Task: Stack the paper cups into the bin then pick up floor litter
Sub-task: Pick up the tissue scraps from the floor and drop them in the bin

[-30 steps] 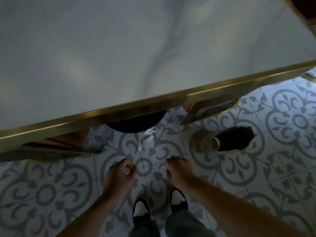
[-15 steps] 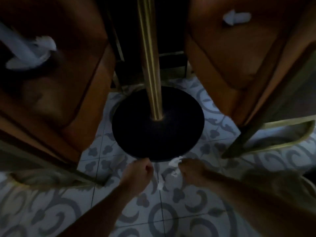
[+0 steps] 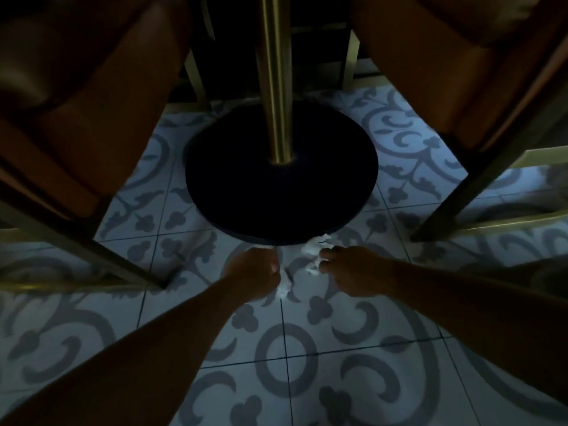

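Observation:
It is dim under the table. A crumpled white paper (image 3: 309,255) lies on the patterned tile floor at the front rim of the black round table base (image 3: 281,192). My right hand (image 3: 350,270) reaches in from the right, with its fingertips pinched on the paper's right side. A smaller white paper scrap (image 3: 283,287) lies just left of it. My left hand (image 3: 253,272) is curled closed, thumb and fingers at the scrap's upper end. No cups or bin are in view.
A brass table post (image 3: 276,78) rises from the base. Brown chairs with brass legs stand close on the left (image 3: 76,96) and on the right (image 3: 461,72), and their legs (image 3: 455,207) angle down to the floor beside my arms.
My view dropped from above the marble tabletop to beneath it. Both hands moved forward to the white litter by the table base, and the fingers closed on it.

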